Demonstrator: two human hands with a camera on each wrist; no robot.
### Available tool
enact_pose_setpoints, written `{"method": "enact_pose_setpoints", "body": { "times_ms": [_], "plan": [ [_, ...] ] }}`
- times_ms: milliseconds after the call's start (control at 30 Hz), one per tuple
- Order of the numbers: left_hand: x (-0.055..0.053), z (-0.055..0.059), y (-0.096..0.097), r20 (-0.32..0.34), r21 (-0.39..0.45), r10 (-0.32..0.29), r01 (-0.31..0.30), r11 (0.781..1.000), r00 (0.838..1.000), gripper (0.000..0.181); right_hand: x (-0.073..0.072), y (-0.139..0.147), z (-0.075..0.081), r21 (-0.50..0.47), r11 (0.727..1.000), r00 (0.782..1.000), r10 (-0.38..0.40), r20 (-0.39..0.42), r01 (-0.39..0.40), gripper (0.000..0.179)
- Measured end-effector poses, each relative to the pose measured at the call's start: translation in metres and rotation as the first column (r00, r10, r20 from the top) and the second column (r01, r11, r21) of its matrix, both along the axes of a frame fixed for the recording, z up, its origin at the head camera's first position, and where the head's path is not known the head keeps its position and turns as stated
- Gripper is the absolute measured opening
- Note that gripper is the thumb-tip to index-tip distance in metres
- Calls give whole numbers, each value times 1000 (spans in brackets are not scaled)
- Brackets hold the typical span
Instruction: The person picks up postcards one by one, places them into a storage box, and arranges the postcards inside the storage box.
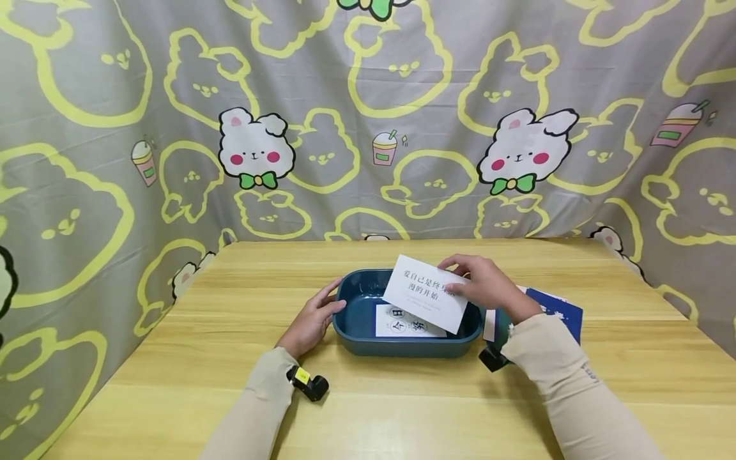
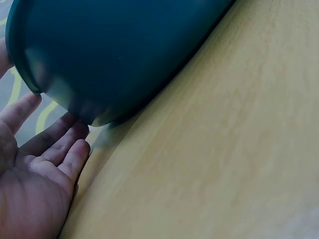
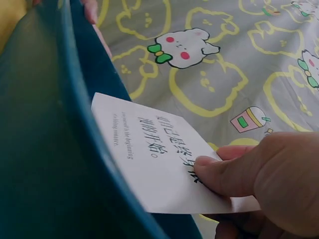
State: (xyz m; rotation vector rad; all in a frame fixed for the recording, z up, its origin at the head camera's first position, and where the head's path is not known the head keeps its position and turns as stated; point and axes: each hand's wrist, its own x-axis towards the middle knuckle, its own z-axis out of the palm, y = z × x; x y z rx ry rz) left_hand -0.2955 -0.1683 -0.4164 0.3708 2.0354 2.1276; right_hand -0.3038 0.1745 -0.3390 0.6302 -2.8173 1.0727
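My right hand (image 1: 480, 284) pinches a white card (image 1: 425, 291) printed with Chinese text, thumb on its printed face. The card is tilted over the right half of a dark blue-green plastic basin (image 1: 397, 348); in the right wrist view its lower edge overlaps the rim. Inside the basin lies another white card (image 1: 388, 322) with large characters and a blue edge, partly covered by the held one. At the basin's left end, my left hand (image 1: 307, 322) holds the rim, thumb over it. In the left wrist view the other fingers (image 2: 75, 157) lie along the outer wall.
Right of the basin, partly behind my right wrist, lie several cards, among them a dark blue one (image 1: 566, 313) with white marks. A wooden table (image 1: 402, 409) carries everything. A grey curtain (image 1: 333, 211) with yellow bear outlines hangs behind and on both sides.
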Motion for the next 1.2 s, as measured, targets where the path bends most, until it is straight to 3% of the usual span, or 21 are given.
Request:
{"method": "enact_pose_setpoints", "body": {
  "times_ms": [433,800,1200],
  "plan": [
    [0,-3,-1,7,1,7,-7,1000,1000,61,2,-7,-6,56,998,999,32,-21,-31,31],
    [1,-3,-1,10,4,31,-31,1000,999,58,3,-17,-11,81,995,998,61,17,-62,30],
    [0,-2,0,14,5,38,-38,999,999,58,3,-28,-21,207,978,998,29,-58,-16,30]
  ]
}}
